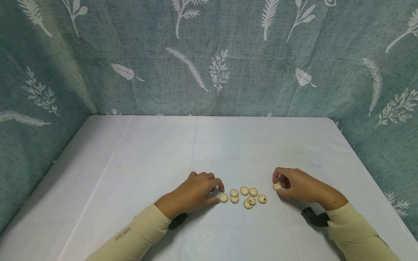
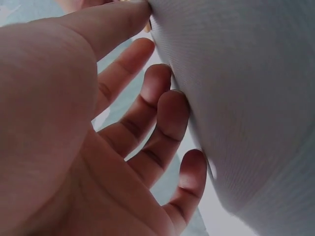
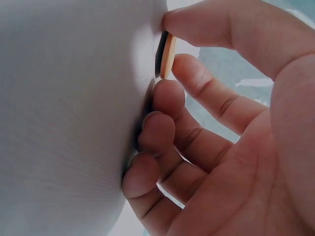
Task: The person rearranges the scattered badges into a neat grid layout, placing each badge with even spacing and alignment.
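While your right hand (image 1: 298, 184) clamps its fingers on one button (image 1: 277, 186) right of the pile (image 1: 251, 201), your left hand (image 1: 198, 191) has fingers apart at a second button (image 1: 223, 197) left of it; grip cannot be told. Sweeping inward could scatter the pile.

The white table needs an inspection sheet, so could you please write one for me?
Surface: white table, faint crease lines.
Job's things: nine round cream discs, some overlapping.
Clutter: nothing seen.
Left hand: thumb and index finger beside one disc; cannot tell whether they grip it.
Right hand: pinches another disc between thumb and index finger.
Cables: nothing seen.
Surroundings: teal leaf-patterned cloth behind and on both sides.
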`<state>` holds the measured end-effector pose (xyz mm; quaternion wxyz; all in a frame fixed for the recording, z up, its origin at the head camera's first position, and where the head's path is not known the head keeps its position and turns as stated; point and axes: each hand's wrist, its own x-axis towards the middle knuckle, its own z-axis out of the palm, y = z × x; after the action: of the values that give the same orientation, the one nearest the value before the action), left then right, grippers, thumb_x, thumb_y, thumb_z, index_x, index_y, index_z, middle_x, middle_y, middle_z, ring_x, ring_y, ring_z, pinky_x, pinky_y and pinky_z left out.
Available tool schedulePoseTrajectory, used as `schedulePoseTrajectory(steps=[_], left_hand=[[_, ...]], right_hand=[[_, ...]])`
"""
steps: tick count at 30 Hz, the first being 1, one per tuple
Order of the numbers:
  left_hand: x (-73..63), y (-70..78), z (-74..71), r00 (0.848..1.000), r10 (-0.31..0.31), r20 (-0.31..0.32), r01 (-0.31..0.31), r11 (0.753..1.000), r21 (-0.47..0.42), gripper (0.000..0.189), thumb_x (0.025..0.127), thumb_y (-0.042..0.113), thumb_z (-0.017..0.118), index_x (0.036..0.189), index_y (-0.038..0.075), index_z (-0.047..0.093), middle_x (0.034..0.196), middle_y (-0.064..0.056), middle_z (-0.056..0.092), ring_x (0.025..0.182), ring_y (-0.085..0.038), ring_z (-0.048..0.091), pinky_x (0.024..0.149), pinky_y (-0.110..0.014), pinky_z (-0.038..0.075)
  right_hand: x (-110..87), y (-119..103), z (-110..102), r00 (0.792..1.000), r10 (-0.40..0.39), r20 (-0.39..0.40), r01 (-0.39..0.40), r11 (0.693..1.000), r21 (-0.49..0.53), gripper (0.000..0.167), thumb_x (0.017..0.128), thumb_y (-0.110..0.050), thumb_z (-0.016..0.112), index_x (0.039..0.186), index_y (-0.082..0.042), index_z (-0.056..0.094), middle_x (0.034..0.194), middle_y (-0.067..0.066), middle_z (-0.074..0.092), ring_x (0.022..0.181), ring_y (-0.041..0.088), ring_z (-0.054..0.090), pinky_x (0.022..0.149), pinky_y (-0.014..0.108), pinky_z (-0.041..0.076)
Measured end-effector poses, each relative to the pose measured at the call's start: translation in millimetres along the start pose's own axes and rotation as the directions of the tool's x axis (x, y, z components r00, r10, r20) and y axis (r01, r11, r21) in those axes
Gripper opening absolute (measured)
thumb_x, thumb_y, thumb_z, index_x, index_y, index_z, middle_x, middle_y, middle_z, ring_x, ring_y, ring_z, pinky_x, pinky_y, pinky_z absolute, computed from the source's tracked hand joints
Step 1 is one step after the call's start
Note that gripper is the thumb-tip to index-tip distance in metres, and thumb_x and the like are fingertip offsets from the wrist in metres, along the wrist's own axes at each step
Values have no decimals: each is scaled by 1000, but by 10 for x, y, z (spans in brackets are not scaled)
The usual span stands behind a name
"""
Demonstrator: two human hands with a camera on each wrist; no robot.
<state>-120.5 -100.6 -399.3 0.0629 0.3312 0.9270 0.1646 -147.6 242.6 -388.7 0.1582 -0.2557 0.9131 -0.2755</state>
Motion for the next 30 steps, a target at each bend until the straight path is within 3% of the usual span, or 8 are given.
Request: schedulePoseTrajectory(steps=[30], left_hand=[[24, -33, 52, 1000, 23, 1, -23, 999, -42, 19, 90, 34, 75, 108, 32, 69, 87, 14, 57, 85, -5, 52, 81, -37, 37]], right_hand=[[23, 64, -16, 1000, 31, -6, -31, 1000, 3, 19, 84, -6, 74, 93, -12, 59, 71, -4, 49, 64, 4, 45, 57, 23, 40]])
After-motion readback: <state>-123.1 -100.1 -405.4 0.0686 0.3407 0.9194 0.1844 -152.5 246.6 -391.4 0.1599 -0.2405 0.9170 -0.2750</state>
